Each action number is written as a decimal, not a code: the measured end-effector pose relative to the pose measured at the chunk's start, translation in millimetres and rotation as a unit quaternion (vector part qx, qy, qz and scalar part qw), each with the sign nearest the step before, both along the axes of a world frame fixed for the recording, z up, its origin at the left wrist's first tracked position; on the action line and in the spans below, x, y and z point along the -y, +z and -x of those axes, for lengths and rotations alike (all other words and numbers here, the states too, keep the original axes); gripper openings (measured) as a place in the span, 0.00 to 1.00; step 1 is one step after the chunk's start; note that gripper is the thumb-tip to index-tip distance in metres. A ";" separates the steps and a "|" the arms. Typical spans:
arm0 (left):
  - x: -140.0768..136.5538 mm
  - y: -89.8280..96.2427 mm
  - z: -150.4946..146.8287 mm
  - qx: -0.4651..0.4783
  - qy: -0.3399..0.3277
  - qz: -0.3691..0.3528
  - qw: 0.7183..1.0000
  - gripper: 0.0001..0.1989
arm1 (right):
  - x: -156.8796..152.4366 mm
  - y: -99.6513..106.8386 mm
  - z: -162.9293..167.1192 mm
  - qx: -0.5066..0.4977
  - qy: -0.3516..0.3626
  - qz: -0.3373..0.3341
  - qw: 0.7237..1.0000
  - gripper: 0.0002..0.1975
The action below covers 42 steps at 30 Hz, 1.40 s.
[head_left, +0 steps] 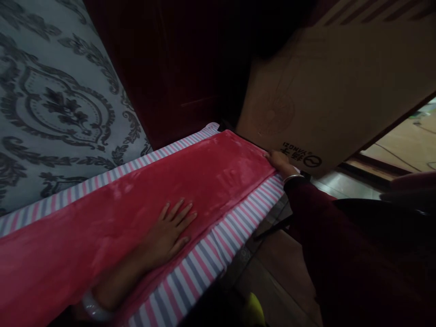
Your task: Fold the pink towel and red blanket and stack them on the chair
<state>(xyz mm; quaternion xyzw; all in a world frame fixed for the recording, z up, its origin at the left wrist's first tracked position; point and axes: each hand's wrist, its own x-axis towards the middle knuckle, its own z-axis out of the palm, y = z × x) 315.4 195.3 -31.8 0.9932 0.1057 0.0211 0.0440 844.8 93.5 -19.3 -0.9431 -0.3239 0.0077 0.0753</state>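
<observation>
A long red plush blanket [190,168], folded into a strip, lies over a cloth with pink, grey and white stripes [199,268] on a narrow raised surface. My left hand [166,236] rests flat on the blanket near its front edge, fingers spread and holding nothing. At the far right corner of the blanket, my right hand [279,162] has its fingers curled over the edge, closed on the red fabric. Part of its grip is hidden from view.
A large cardboard box [306,91] with printed lettering stands close behind the far end. Patterned wallpaper [57,104] and a dark red panel [163,68] border the left and back. Tiled floor [279,277] shows below on the right.
</observation>
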 end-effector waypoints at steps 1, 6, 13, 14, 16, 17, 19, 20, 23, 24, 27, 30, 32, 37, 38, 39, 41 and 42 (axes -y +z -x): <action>-0.1 0.0 -0.6 0.001 -0.001 0.000 1.000 0.31 | -0.4 4.2 3.7 -0.003 -0.004 -0.001 1.000 0.20; 2.5 -0.5 -2.7 -0.004 0.003 -0.003 1.000 0.31 | -16.6 23.1 60.7 0.043 0.016 -0.044 0.998 0.24; 10.2 2.1 -7.8 -0.022 0.032 0.002 0.999 0.31 | -26.4 -15.6 206.1 0.047 0.312 -0.099 0.944 0.32; 14.1 2.5 -7.5 -0.020 0.042 0.005 0.999 0.31 | -22.6 -23.6 217.3 0.036 0.317 -0.086 0.944 0.32; 25.6 3.5 -3.4 -0.020 0.056 0.012 0.998 0.32 | -15.0 -34.2 228.1 0.024 0.310 -0.071 0.948 0.32; 33.1 4.2 1.0 -0.024 0.062 0.016 0.998 0.32 | -12.0 -36.3 229.0 0.022 0.305 -0.070 0.949 0.31; 50.1 6.0 16.0 -0.043 0.071 0.023 0.996 0.33 | -8.3 -34.4 227.0 0.019 0.301 -0.069 0.951 0.31; 59.0 6.9 26.9 -0.053 0.078 0.025 0.995 0.33 | -7.6 -31.4 226.1 0.014 0.299 -0.066 0.952 0.30; 84.4 8.2 73.4 -0.052 0.116 0.020 0.992 0.32 | -6.4 -21.5 234.1 -0.007 0.271 -0.065 0.960 0.29; 92.2 7.6 92.7 -0.042 0.133 0.016 0.990 0.31 | -5.1 -19.4 241.8 -0.011 0.263 -0.074 0.962 0.28; 113.0 2.7 154.5 -0.003 0.201 -0.011 0.980 0.28 | 6.6 -20.7 279.9 -0.009 0.310 -0.120 0.943 0.26; 129.0 -2.4 206.2 0.042 0.296 -0.064 0.952 0.25 | 29.2 -30.8 326.1 -0.007 0.429 -0.135 0.893 0.27; 135.4 -3.5 226.4 0.057 0.348 -0.092 0.931 0.24 | 43.9 -38.7 349.6 -0.008 0.477 -0.117 0.871 0.28; 136.1 -7.2 232.6 0.084 0.348 -0.108 0.928 0.20 | 54.1 -47.4 367.7 -0.019 0.463 -0.134 0.876 0.23; 134.4 -9.8 231.1 0.101 0.344 -0.114 0.926 0.19 | 52.2 -47.0 368.8 -0.022 0.457 -0.148 0.877 0.22; 132.3 -12.9 230.0 0.120 0.342 -0.122 0.924 0.18 | 50.0 -46.3 370.8 -0.022 0.455 -0.161 0.875 0.20; 127.3 -19.7 229.4 0.155 0.332 -0.143 0.919 0.16 | 45.6 -44.7 378.1 -0.021 0.471 -0.182 0.863 0.19; 124.6 -22.9 229.7 0.168 0.324 -0.154 0.918 0.15 | 43.7 -44.2 383.2 -0.022 0.486 -0.189 0.853 0.19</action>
